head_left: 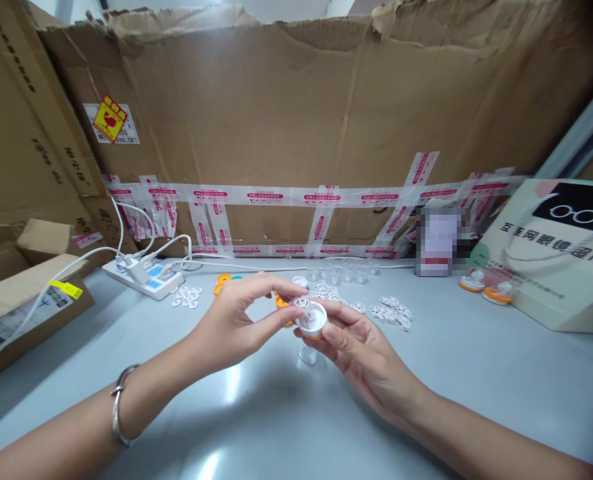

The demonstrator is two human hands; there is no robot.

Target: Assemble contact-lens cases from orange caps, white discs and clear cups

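Between thumb and fingers, my right hand (363, 350) grips a round white cap with an orange lower rim (313, 320), its hollow side facing me. My left hand (243, 320) pinches a small white slotted disc (301, 303) at the cap's upper left edge; whether the two touch, I cannot tell. Below the cap, a clear cup (308, 354) stands on the table, partly hidden by my right fingers. Behind my hands lie white slotted discs (326, 292), and more discs (392, 312) are to the right. Orange caps (222, 281) sit beyond my left hand.
A white power strip (149, 277) with plugs and cables stands at left, near small discs (187, 296). Clear cups (346, 272) line the back, before a large cardboard box (296, 120). At right are a phone (436, 240), orange-rimmed pieces (497, 293) and a paper bag (551, 267).
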